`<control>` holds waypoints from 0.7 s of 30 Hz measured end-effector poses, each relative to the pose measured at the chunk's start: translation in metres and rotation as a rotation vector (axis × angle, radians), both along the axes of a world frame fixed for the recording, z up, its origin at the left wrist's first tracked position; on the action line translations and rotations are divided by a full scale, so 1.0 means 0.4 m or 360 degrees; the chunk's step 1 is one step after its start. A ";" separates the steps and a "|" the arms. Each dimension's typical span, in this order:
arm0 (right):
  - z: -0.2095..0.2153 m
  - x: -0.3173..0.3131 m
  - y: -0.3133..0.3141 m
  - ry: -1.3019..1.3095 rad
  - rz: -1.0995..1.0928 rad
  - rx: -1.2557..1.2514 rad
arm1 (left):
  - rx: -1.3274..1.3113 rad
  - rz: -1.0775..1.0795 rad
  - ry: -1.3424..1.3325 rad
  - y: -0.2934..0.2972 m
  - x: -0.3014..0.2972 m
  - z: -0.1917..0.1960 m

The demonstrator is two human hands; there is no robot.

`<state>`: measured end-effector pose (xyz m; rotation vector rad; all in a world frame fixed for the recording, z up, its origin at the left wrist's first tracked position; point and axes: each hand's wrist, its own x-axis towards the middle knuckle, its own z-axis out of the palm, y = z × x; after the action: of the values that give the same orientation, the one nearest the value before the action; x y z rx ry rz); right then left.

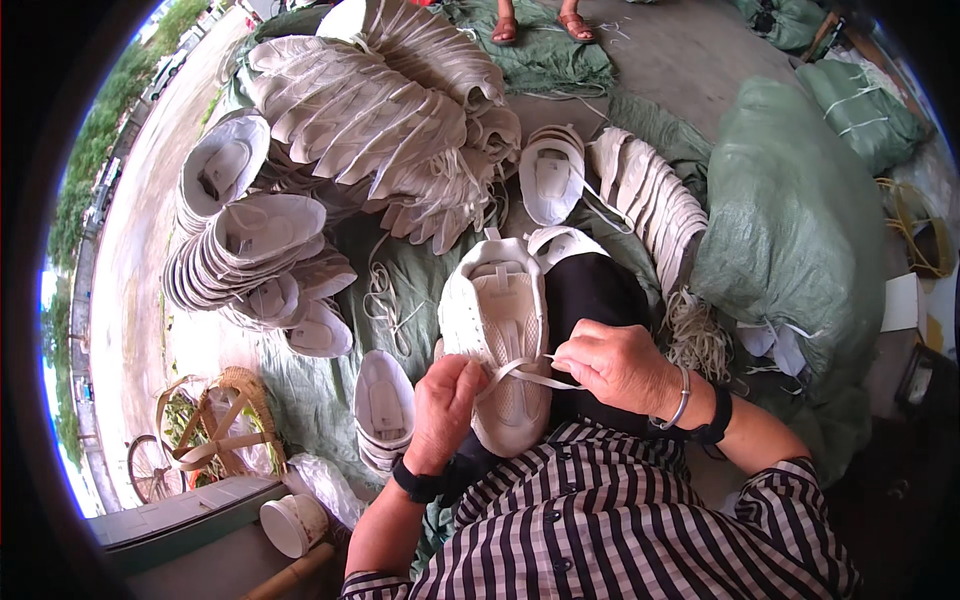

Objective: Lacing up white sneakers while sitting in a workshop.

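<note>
Now both hands' fingers [570, 352] pinch the lace [520, 372] over the shoe [497, 320].

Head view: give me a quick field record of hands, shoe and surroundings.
Left hand: pinching a white lace over the shoe
Right hand: pinching the same lace from the other side
Shoe: white, lying on the lap, toe toward the person
Stacks of white shoe uppers: ahead, on green sheeting
Loose laces: left of the shoe
Green sack: right
</note>
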<state>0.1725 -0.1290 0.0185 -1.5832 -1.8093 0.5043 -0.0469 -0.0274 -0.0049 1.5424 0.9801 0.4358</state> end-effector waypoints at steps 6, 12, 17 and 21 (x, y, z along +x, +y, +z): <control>0.036 0.007 0.033 -0.0097 -0.0041 0.0243 | 0.1625 -0.0439 0.0712 0.018 0.044 0.061; -0.012 0.035 0.081 -0.0860 0.0416 0.0337 | 0.2043 -0.0937 0.0695 0.087 0.082 0.189; -0.003 0.028 0.137 -0.0934 0.0561 0.0554 | 0.2233 -0.1703 0.0715 0.154 0.080 0.170; -0.006 0.027 0.140 -0.0890 0.0663 0.0466 | 0.2286 -0.1678 0.0699 0.185 0.072 0.055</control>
<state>0.1832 -0.0731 0.0160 -1.2155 -2.5212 -0.0481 -0.0179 0.0465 0.0172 3.2323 -0.1641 -0.0634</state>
